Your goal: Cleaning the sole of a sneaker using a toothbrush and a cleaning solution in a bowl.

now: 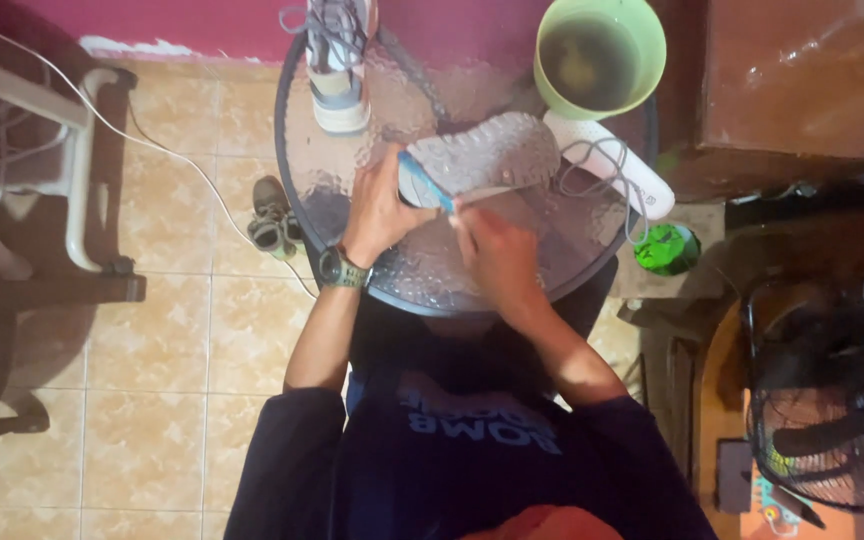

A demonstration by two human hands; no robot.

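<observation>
Grey and knobbly, the sole of the sneaker (487,152) faced up at us where it lay on the round glass table (352,170), just in front of the green tub (600,55). Our left hand (380,212) was clamped round the heel end; our right hand (495,252) was closed on a blue-handled brush (430,187) pressed to the sole. We judged the shoe light, its upper soft and its sole springy, likely slick when wet, so the firm heel seemed the surest place to grip. Its upper was turned away from us, and the loose laces (602,170) trailed over a white object (617,165) we could not identify. The brush's bristles were too small to make out, and the second sneaker (337,60) was cut off by the frame's top edge.
</observation>
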